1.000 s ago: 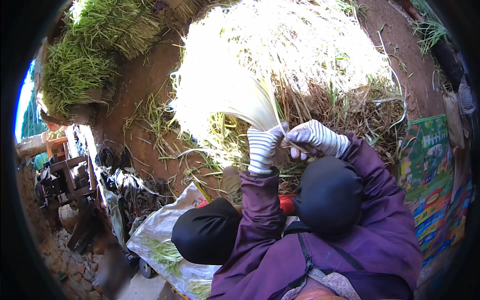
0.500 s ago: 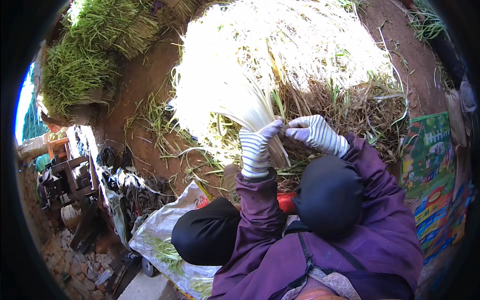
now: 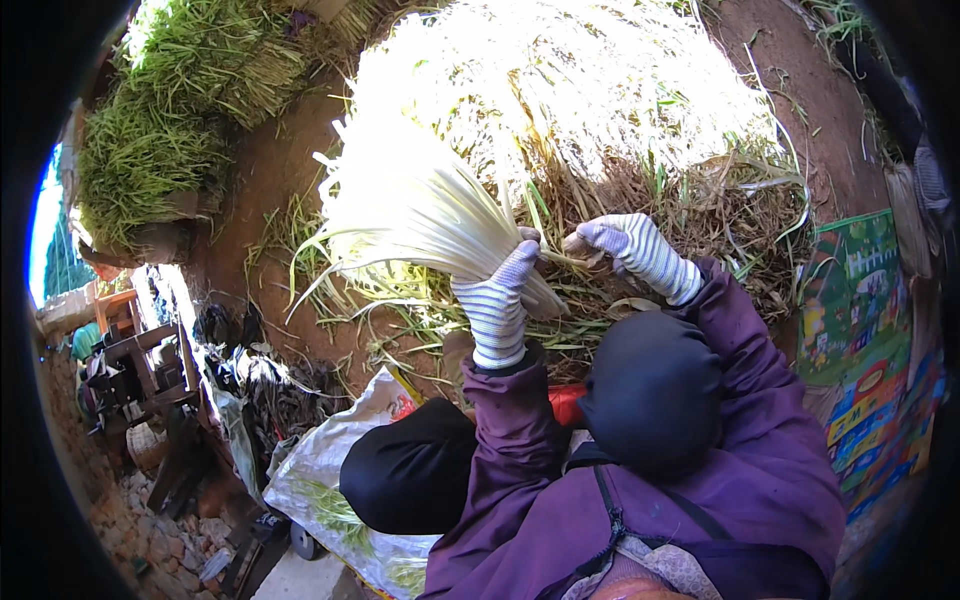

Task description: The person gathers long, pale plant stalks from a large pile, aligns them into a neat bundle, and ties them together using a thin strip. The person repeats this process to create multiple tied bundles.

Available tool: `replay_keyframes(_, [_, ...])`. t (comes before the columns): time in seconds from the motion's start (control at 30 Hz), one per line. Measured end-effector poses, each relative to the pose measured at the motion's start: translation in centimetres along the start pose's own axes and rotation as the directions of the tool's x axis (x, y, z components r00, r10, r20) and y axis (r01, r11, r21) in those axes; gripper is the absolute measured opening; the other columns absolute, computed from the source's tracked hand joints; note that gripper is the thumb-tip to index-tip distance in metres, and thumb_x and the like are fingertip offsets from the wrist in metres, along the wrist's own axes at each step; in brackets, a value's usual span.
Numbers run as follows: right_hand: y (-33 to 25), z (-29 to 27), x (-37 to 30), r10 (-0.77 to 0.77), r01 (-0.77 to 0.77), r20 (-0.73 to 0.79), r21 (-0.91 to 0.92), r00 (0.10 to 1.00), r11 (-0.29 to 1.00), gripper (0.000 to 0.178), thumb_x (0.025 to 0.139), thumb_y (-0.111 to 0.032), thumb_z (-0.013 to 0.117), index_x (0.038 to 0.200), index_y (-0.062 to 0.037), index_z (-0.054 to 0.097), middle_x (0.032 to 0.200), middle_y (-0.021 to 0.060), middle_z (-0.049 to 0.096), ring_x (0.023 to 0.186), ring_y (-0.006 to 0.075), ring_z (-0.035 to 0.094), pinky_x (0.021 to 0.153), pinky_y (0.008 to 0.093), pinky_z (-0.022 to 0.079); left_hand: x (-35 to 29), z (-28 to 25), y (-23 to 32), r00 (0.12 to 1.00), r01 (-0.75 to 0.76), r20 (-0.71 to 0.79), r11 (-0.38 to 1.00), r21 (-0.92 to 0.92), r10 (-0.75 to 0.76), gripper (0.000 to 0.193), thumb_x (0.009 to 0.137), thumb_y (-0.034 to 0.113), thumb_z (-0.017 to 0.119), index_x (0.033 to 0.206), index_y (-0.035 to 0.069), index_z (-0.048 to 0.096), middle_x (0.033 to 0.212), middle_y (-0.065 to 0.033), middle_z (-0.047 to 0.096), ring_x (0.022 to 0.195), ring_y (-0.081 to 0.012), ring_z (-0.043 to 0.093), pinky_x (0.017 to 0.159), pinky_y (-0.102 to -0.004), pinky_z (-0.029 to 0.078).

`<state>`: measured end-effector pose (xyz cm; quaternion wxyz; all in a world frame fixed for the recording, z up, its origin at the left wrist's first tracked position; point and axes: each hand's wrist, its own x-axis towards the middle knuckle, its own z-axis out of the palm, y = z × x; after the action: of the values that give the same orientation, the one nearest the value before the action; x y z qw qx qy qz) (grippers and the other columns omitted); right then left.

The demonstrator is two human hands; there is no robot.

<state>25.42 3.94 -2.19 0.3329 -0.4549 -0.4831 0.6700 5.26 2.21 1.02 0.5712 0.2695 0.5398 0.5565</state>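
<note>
My left hand [image 3: 492, 310], in a white glove with thin dark stripes, is closed around a thick bundle of long pale stalks [image 3: 425, 215]. Their pale yellow-white leaves fan out up and to the left, while the butt ends stick out below my fist. My right hand [image 3: 645, 258], gloved the same way, is just right of the bundle with its fingertips pinched together. A thin pale strip runs near those fingertips; whether they grip it I cannot make out. Behind both hands lies a big heap of dry straw and leaves [image 3: 720, 205], its top washed out by sunlight.
Green cut stalks [image 3: 150, 150] are piled at the far left. A white woven sack [image 3: 320, 470] with some green leaves on it lies by my left knee. Rubble [image 3: 170, 550] and wooden frames stand at left. A colourful printed sheet [image 3: 860, 310] hangs or lies on the right.
My left hand has moved slightly left and down, and the bundle has tipped further left, its leaves spreading. My right hand has drawn a little apart from it.
</note>
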Motion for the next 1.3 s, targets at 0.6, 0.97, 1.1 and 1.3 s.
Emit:
replay_keyframes(0.6, [5.5,-11.6,-5.5,-0.368,-0.426,-0.502,-0.863,0.783,0.270,0.025,0.088,-0.030,0.067,0.089,-0.0046,0.069,0.082,0.0146,0.068,0.076,0.0301,0.065,0.070,0.0369,0.052,-1.3,-4.4,3.8,0.982,-0.171,-0.116,0.958,-0.229,0.148,0.048,0.080,-0.003,0.069,0.124,0.001,0.050,0.094,-0.0128,0.063,0.073,-0.0170,0.062,0.062,-0.0281,0.055])
replay_keyframes(0.97, [-4.6,-5.0,-7.9,-0.091,0.035,-0.238,-0.229,0.967,0.973,0.030,0.094,-0.026,0.066,0.110,-0.0024,0.070,0.098,0.0050,0.072,0.081,0.0090,0.065,0.069,0.0226,0.051,-1.7,-2.1,2.6,0.972,-0.194,-0.207,0.886,-0.421,0.115,0.034,0.084,0.004,0.070,0.114,-0.004,0.057,0.097,-0.0139,0.065,0.076,-0.0181,0.062,0.070,-0.0299,0.054])
replay_keyframes(1.1, [-2.3,-2.7,-5.7,0.101,-0.096,-0.308,0.029,0.946,0.995,0.047,0.091,-0.045,0.066,0.118,-0.0071,0.067,0.091,0.0058,0.072,0.059,0.0022,0.055,0.053,0.0166,0.040,-1.7,-1.0,1.2,0.984,-0.157,-0.149,0.877,-0.454,0.100,0.032,0.086,0.008,0.068,0.112,-0.007,0.056,0.092,-0.0108,0.060,0.078,-0.0175,0.060,0.071,-0.0293,0.053])
replay_keyframes(1.3, [-2.0,0.7,-2.8,0.038,-0.042,0.018,0.319,0.999,0.947,0.061,0.096,-0.050,0.054,0.135,-0.0026,0.052,0.089,0.0057,0.070,0.055,0.0037,0.054,0.053,0.0182,0.047,-2.3,1.3,0.0,0.974,-0.135,-0.220,0.932,-0.336,0.061,0.029,0.084,0.006,0.069,0.109,-0.007,0.060,0.093,-0.0117,0.063,0.075,-0.0186,0.061,0.069,-0.0302,0.055])
